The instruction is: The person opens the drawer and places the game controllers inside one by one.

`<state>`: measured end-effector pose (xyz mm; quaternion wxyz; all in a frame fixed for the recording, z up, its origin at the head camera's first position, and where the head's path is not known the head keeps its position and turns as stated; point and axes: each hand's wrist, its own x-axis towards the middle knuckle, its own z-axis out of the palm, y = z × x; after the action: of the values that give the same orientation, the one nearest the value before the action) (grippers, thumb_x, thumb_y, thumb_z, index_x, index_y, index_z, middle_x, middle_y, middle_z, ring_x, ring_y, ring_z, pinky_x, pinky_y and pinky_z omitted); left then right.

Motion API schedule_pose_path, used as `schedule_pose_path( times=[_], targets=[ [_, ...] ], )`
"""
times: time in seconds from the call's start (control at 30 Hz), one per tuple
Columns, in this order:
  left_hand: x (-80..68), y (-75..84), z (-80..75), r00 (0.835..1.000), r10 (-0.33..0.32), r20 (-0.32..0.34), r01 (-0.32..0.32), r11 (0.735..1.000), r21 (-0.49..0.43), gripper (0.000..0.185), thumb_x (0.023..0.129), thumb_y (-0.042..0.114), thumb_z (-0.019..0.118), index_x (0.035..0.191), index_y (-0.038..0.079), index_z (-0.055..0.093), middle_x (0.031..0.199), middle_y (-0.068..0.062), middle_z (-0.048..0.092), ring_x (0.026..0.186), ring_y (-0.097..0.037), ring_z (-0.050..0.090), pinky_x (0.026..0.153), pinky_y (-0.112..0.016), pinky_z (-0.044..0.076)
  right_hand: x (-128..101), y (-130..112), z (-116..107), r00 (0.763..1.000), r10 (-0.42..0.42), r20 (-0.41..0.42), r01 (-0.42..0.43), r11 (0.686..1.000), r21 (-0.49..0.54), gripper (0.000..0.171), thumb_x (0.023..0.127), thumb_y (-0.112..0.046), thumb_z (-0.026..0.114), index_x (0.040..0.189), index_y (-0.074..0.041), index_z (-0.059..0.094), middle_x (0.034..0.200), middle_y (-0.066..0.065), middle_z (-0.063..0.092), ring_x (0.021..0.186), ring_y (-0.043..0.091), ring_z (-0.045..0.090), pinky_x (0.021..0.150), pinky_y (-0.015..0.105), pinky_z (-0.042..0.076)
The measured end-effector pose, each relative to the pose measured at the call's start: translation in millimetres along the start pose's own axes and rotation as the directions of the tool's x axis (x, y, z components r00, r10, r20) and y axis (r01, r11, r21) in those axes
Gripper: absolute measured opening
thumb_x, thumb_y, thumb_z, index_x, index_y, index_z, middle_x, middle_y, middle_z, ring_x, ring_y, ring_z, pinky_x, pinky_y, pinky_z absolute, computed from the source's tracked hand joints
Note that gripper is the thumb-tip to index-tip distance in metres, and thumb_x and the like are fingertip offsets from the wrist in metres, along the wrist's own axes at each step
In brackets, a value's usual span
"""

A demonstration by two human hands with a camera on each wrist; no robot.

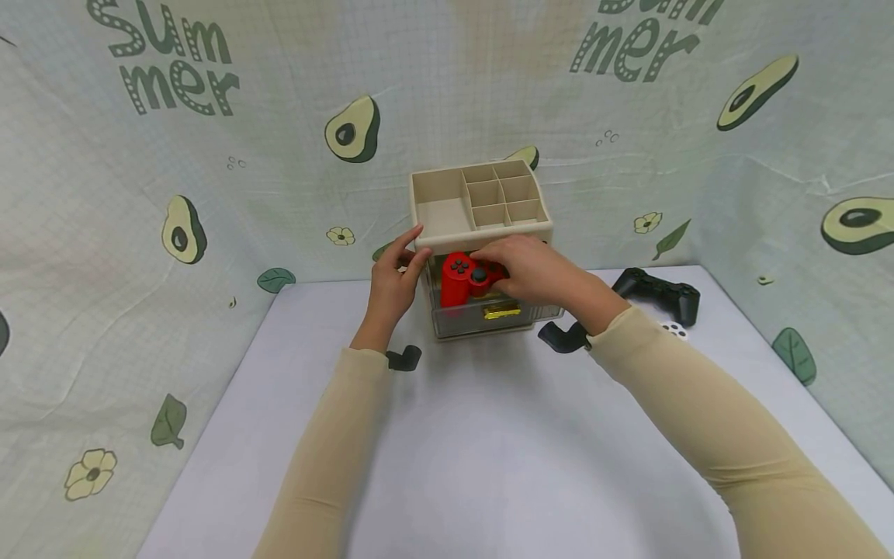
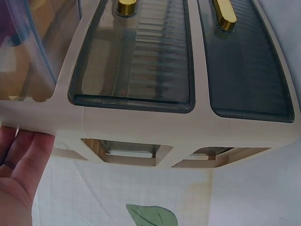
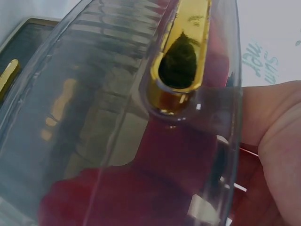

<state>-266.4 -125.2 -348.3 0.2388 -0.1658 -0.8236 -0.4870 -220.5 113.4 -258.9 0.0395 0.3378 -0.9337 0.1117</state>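
Observation:
A cream desktop drawer organizer [image 1: 441, 219] stands at the back of the table. Its top clear drawer [image 1: 457, 320], with a gold handle [image 1: 501, 310], is pulled out. Inside sits a red game controller [image 1: 455, 289], tilted up, its right part covered by my right hand [image 1: 534, 268], which grips it from above. Through the clear drawer front, the right wrist view shows the red controller [image 3: 178, 155] and part of that hand [image 3: 277, 141]. My left hand [image 1: 394, 283] rests its fairly straight fingers against the organizer's left side, near the top corner.
A black game controller [image 1: 658, 293] lies at the table's back right, beside a white item with black spots [image 1: 674, 330], partly behind my right sleeve. Lower drawers [image 2: 136, 61] of the organizer are closed. A patterned cloth [image 1: 279, 171] hangs close behind.

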Motion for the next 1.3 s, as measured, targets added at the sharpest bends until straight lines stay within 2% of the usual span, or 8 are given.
schedule_pose_path(
  times=[0.27, 0.43, 0.63, 0.73, 1.07, 1.3],
  targets=[
    [0.5, 1.6, -0.6, 1.0, -0.002, 0.0, 0.002, 1.0, -0.002, 0.049, 0.093, 0.044, 0.06, 0.14, 0.029, 0.053, 0.093, -0.011, 0.066, 0.087, -0.022, 0.064, 0.072, -0.036, 0.05, 2.2, 0.8, 2.4, 0.998, 0.027, 0.048, -0.028, 0.999, 0.025, 0.049, 0.086, -0.013, 0.073, 0.133, -0.009, 0.06, 0.13, 0.009, 0.062, 0.12, 0.026, 0.057, 0.102, 0.043, 0.045],
    [0.6, 1.1, -0.9, 1.0, 0.004, -0.003, -0.004, 1.0, -0.003, 0.049, 0.093, 0.042, 0.061, 0.14, 0.028, 0.053, 0.093, -0.011, 0.066, 0.087, -0.022, 0.064, 0.075, -0.036, 0.05, 4.0, 2.6, 4.3, 0.997, 0.034, 0.073, -0.038, 0.998, 0.047, 0.047, 0.087, -0.014, 0.072, 0.132, -0.009, 0.06, 0.13, 0.009, 0.063, 0.12, 0.026, 0.057, 0.101, 0.043, 0.045],
    [-1.6, -0.1, -0.6, 1.0, -0.005, 0.0, 0.005, 1.0, -0.005, 0.047, 0.093, 0.041, 0.061, 0.139, 0.034, 0.053, 0.093, -0.011, 0.066, 0.087, -0.021, 0.064, 0.076, -0.035, 0.05, 7.1, 6.5, 8.4, 0.992, 0.051, 0.114, -0.06, 0.995, 0.076, 0.044, 0.087, -0.016, 0.072, 0.13, -0.012, 0.063, 0.129, 0.006, 0.064, 0.118, 0.023, 0.057, 0.101, 0.041, 0.045],
    [-3.0, 0.1, -0.5, 1.0, -0.006, 0.0, 0.006, 1.0, -0.009, 0.047, 0.093, 0.041, 0.061, 0.139, 0.033, 0.053, 0.092, -0.01, 0.066, 0.087, -0.022, 0.064, 0.075, -0.035, 0.05, 7.9, 7.5, 10.4, 0.991, 0.056, 0.122, -0.068, 0.994, 0.088, 0.044, 0.086, -0.016, 0.073, 0.129, -0.012, 0.063, 0.128, 0.006, 0.064, 0.118, 0.023, 0.057, 0.101, 0.041, 0.046],
    [-3.2, 2.5, -0.8, 1.0, -0.018, 0.003, 0.018, 1.0, -0.007, 0.047, 0.093, 0.039, 0.062, 0.139, 0.033, 0.053, 0.092, -0.011, 0.066, 0.086, -0.021, 0.063, 0.072, -0.032, 0.048, 5.0, 9.0, 6.8, 0.992, 0.045, 0.114, -0.059, 0.99, 0.124, 0.042, 0.086, -0.015, 0.073, 0.127, -0.011, 0.065, 0.126, 0.006, 0.064, 0.115, 0.023, 0.058, 0.099, 0.042, 0.046],
    [-1.9, 2.2, -0.7, 1.0, -0.019, 0.002, 0.019, 1.0, -0.01, 0.046, 0.093, 0.04, 0.062, 0.138, 0.035, 0.053, 0.093, -0.011, 0.066, 0.087, -0.022, 0.064, 0.071, -0.032, 0.049, -0.9, 10.4, 0.0, 0.997, 0.06, 0.055, -0.067, 0.987, 0.144, 0.036, 0.09, -0.017, 0.068, 0.124, -0.009, 0.066, 0.126, 0.008, 0.065, 0.119, 0.025, 0.057, 0.101, 0.043, 0.045]
  ],
)
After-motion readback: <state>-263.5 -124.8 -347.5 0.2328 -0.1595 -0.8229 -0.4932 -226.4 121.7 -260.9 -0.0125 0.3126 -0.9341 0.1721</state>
